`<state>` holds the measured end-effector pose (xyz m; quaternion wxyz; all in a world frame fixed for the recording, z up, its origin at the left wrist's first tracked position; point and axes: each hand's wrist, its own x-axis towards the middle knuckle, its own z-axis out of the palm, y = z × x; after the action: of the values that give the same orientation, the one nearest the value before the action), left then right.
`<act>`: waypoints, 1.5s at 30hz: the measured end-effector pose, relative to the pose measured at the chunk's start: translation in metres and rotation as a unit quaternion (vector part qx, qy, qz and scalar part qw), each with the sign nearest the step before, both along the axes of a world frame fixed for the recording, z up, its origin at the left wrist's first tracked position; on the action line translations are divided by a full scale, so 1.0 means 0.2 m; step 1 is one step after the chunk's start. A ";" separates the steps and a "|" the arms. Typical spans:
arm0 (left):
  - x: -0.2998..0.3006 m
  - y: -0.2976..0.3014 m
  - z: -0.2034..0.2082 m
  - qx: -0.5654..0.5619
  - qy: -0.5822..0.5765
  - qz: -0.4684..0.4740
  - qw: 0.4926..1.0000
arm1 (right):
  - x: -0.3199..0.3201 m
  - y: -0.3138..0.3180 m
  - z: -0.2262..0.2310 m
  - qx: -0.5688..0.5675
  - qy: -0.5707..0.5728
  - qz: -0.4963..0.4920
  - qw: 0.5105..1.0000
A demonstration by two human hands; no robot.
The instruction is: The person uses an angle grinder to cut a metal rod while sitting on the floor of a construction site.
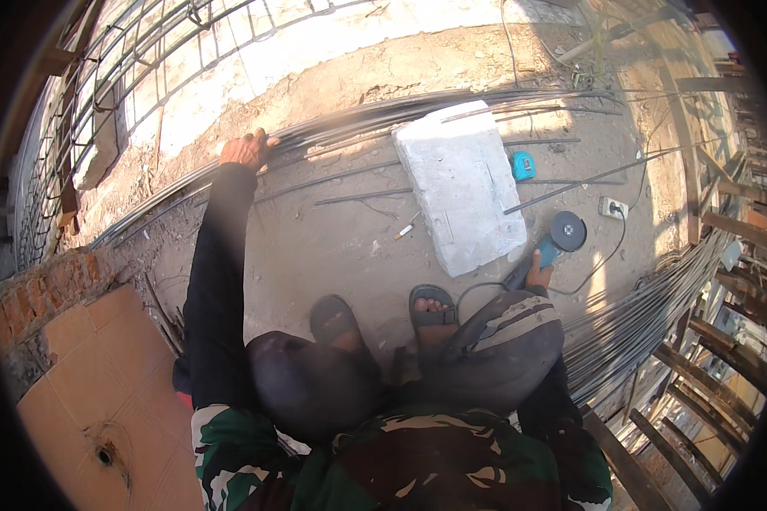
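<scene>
My left hand (244, 151) is stretched out at the far left, its fingers closed round the end part of a bundle of thin steel rods (332, 128). Beside my right knee, my right hand (538, 272) grips an angle grinder (552, 250) with a blue body; its dark round disc (568, 231) faces up. Between the two hands lies a pale, rough concrete slab (462, 187), with a few rods resting across its far edge. Another single rod (601, 177) touches the slab's right side and slants up to the right. My right fingers are partly hidden by my knee.
A blue tape measure (523, 165) sits by the slab. The grinder's cord runs near a white socket block (613, 208). More rods (631, 315) are heaped at right beside timber pieces (707, 366). A rebar cage (102, 85) stands at far left, orange tiles (102, 358) at near left.
</scene>
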<state>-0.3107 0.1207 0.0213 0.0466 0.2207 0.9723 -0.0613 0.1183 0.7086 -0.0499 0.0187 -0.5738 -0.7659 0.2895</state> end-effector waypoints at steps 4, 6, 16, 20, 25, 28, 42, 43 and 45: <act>0.00 0.03 0.04 -0.007 -0.018 -0.013 1.000 | 0.02 0.02 0.00 0.007 -0.007 -0.009 1.000; -0.02 -0.11 -0.01 -0.023 0.009 -0.043 0.999 | -0.03 -0.03 0.02 -0.013 0.002 -0.004 1.000; -0.01 -0.05 -0.06 0.012 -0.039 -0.053 0.998 | 0.02 0.06 0.01 0.012 -0.028 -0.014 0.999; 0.01 -0.06 -0.03 0.003 -0.053 -0.008 0.999 | 0.00 0.00 0.06 0.011 -0.005 -0.007 1.000; -0.03 -0.16 -0.03 -0.007 0.110 -0.050 0.993 | -0.04 -0.03 0.07 0.006 -0.002 -0.007 1.000; -0.15 -0.24 -0.05 -0.011 0.109 -0.013 0.994 | -0.03 -0.03 0.04 0.020 0.046 0.005 0.999; 0.24 -0.06 0.44 0.046 0.144 -0.014 0.988 | -0.04 -0.03 0.04 0.014 0.031 -0.023 0.999; 0.29 -0.05 0.42 0.067 0.140 -0.018 0.988 | 0.00 0.00 0.03 0.002 0.037 -0.023 0.999; 0.40 -0.03 0.43 0.095 0.131 -0.015 0.987 | 0.05 0.01 0.03 0.025 0.029 -0.048 0.998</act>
<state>-0.2315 0.1154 0.1064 -0.1034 0.2283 0.9681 0.0018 0.1283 0.7112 -0.0432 0.0688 -0.6006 -0.7435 0.2858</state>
